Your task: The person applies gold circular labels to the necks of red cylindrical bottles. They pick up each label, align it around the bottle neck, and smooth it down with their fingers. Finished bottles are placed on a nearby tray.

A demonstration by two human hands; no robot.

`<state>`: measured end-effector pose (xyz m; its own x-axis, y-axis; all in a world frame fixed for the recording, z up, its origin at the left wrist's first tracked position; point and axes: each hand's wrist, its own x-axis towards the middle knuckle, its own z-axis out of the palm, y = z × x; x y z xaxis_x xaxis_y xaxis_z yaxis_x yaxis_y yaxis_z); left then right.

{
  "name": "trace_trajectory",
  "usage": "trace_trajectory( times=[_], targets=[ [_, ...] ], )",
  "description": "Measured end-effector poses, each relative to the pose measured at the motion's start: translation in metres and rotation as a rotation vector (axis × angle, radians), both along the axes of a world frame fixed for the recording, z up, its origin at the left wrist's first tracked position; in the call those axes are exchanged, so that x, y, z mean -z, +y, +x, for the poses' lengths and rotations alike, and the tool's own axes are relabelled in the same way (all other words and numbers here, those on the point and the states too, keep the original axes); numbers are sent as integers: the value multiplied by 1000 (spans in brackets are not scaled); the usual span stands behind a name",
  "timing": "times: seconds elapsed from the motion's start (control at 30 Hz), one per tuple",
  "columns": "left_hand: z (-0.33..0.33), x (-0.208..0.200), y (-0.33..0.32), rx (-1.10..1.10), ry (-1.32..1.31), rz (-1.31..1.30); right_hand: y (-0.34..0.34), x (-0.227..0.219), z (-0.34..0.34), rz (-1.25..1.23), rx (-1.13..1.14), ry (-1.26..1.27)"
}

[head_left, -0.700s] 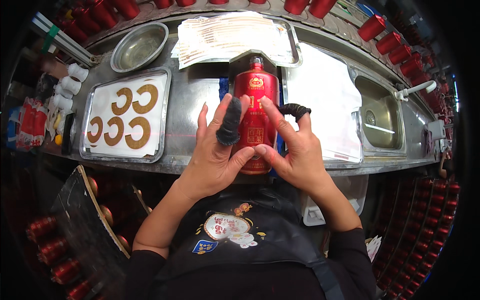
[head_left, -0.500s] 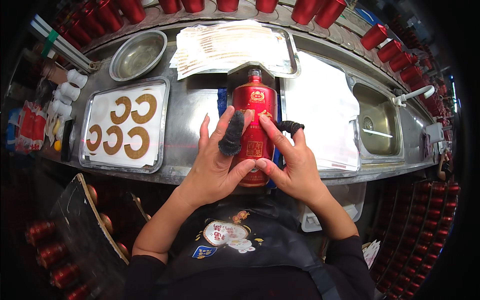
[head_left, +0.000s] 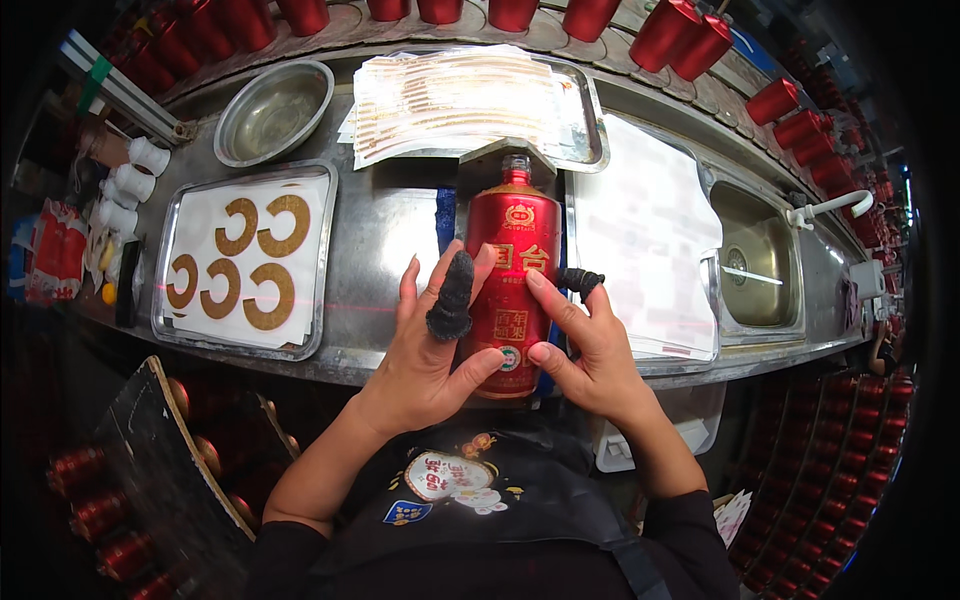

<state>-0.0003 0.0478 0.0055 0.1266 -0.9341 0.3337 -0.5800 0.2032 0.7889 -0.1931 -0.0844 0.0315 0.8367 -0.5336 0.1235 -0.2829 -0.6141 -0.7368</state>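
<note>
A red bottle (head_left: 510,290) with gold lettering and a small round green-white sticker lies face up, its clear neck pointing away from me and resting at a notched metal support (head_left: 540,160). Along its left side, my left hand (head_left: 425,340) is open, index finger and thumb touching the surface. A black ribbed finger cover (head_left: 452,295) sits on one of its fingers. My right hand (head_left: 590,345), open too, rests the tips of its index finger and thumb on the bottle's right half. Another black finger cover (head_left: 580,280) is on that hand.
A tray (head_left: 165,325) of gold C-shaped labels lies left, below a metal bowl (head_left: 275,115). Printed label strips (head_left: 450,105) fill a tray behind the bottle. White sheets (head_left: 645,235) and a sink (head_left: 760,260) are on the right. Red bottles (head_left: 665,35) line a conveyor beyond.
Both hands sit slightly nearer to me along the bottle, uncovering more of the gold lettering. The bottles on the far conveyor have shifted right. The view has shifted slightly.
</note>
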Motion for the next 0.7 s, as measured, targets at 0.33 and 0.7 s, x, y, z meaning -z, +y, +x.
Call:
trace_trajectory(
  times=[0.33,0.7],
  targets=[
    [2,4,8,19,44,43,7,-14,4,-16,28,61],
    [7,18,13,63,163,9,8,-21,5,26,57,103]
  ],
)
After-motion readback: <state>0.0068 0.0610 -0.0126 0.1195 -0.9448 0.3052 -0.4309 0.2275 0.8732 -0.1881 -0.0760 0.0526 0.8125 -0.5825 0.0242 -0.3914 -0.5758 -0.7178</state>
